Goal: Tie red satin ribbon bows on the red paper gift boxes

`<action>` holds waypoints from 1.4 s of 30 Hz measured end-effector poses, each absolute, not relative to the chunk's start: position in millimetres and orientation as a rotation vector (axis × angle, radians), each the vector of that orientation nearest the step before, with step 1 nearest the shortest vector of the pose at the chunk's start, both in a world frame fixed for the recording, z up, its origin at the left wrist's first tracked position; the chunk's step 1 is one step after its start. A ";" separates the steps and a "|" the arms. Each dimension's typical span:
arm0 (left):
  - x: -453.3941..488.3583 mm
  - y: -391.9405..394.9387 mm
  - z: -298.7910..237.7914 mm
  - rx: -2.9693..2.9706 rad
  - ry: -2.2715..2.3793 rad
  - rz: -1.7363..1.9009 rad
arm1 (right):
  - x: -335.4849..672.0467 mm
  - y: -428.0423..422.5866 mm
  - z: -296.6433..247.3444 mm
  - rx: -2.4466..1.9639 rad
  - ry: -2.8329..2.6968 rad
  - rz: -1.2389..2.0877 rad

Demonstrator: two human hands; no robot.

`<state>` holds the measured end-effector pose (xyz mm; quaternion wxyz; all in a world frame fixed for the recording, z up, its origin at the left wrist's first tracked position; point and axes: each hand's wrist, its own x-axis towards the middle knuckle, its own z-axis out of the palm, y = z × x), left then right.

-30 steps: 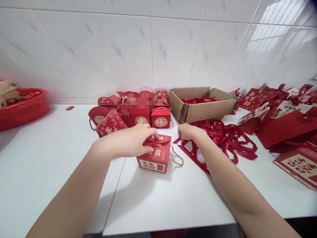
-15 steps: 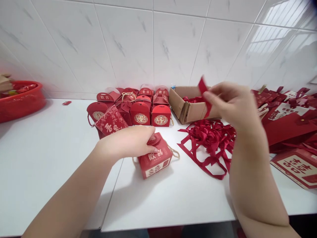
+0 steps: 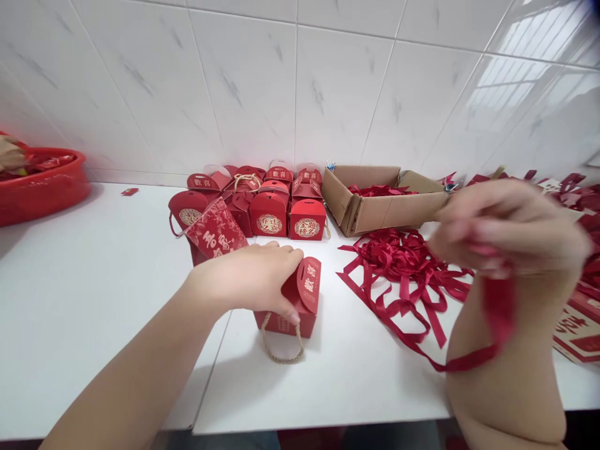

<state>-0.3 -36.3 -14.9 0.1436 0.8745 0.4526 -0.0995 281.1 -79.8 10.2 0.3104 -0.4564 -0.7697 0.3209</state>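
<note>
My left hand (image 3: 255, 281) grips a small red gift box (image 3: 304, 300) from its left side, thumb at the front and fingers over the top. A twisted rope handle (image 3: 282, 360) hangs from the box's near face onto the white table. Raised at the right, my right hand (image 3: 506, 228) is blurred by motion, its fingers closed on a red ribbon (image 3: 499, 312). The ribbon hangs below the hand and curves left toward a tangled pile of red ribbons (image 3: 398, 256) on the table.
Several red gift boxes (image 3: 267, 215) stand in rows near the tiled wall. Beside them is an open cardboard box (image 3: 398, 210) with red ribbon inside. A red basin (image 3: 47, 187) sits at the far left, and red bags and a printed box (image 3: 579, 325) lie at the right.
My right hand has moved right and toward me, drawing the ribbon with it. The gift box under my left hand has turned, so its rope handle now faces me.
</note>
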 end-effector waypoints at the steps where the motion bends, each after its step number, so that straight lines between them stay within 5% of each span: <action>1: 2.6 -36.2 -17.0 2.547 1.301 -0.294 | 272.1 -72.4 10.2 -1.156 -2.124 0.926; 7: 16.3 -37.7 -25.0 2.606 1.294 -0.196 | 230.1 -34.9 -7.8 -1.484 -2.652 0.870; 16: 14.6 -36.3 -29.3 2.616 1.256 -0.148 | 226.2 -33.1 -10.6 -1.476 -2.508 1.194; 42: 7.3 -38.0 -11.5 2.638 1.117 -0.174 | 221.4 -29.0 -17.9 -1.446 -2.440 1.253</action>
